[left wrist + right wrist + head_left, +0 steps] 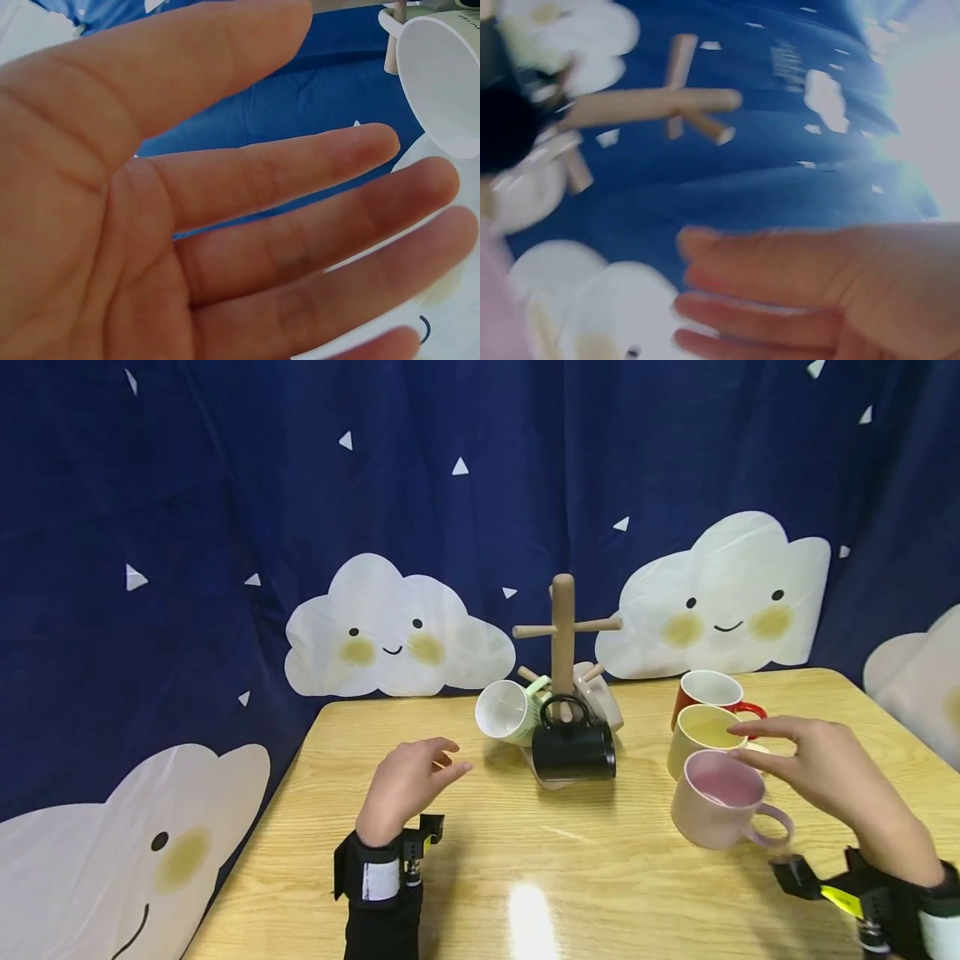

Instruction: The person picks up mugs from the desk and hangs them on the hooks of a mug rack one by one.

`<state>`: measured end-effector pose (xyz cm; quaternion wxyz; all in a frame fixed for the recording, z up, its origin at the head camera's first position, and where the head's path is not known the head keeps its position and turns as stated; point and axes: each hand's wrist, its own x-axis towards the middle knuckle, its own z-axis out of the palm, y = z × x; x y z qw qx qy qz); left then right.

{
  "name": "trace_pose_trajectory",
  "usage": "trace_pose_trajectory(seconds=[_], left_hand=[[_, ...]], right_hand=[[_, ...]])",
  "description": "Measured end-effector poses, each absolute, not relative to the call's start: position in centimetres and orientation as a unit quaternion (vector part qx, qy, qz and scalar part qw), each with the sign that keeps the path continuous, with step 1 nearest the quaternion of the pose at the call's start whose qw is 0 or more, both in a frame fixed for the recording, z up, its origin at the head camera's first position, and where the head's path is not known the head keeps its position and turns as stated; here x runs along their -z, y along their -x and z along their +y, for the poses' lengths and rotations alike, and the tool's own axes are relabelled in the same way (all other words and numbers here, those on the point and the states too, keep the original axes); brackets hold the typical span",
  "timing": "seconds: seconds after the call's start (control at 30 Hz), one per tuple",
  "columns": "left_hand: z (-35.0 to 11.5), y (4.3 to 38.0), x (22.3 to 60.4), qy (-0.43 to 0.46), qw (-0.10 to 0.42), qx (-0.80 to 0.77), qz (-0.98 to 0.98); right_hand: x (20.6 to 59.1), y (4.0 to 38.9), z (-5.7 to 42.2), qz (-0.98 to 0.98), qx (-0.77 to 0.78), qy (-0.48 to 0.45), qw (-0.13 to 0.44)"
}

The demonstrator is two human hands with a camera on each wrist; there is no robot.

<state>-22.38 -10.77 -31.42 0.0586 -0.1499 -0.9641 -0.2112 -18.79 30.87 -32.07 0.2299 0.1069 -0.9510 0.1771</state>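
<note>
While the pink mug (705, 818) stood upright on the surface (487, 852), its pink inside showing, the right hand (836, 768) hovered just beside and above it, fingers relaxed and parted from the thumb; whether fingertips touched a rim could not be told. Behind stood the yellow mug (681, 750), then the red mug (680, 706), white inside. The left hand (401, 785), its fingers loosely extended, was well apart, near the wooden rack (562, 639) with the black mug (572, 753).
</note>
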Motion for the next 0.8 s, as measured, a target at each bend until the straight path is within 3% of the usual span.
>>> trace_pose_trajectory(seconds=[0.4, 0.57, 0.8], left_hand=[[-10.6, 22.6, 30.9, 0.143, 0.066, 0.209, -0.965], [-10.5, 22.5, 31.0, 0.145, 0.061, 0.208, -0.965], [-10.3, 22.4, 31.4, 0.149, 0.064, 0.214, -0.963]], right_hand=[[41.3, 15.7, 36.0, -0.951, -0.251, -0.019, 0.177], [43.6, 15.4, 34.4, -0.930, -0.291, 0.018, 0.225], [43.5, 15.2, 32.9, -0.902, -0.307, 0.042, 0.300]])
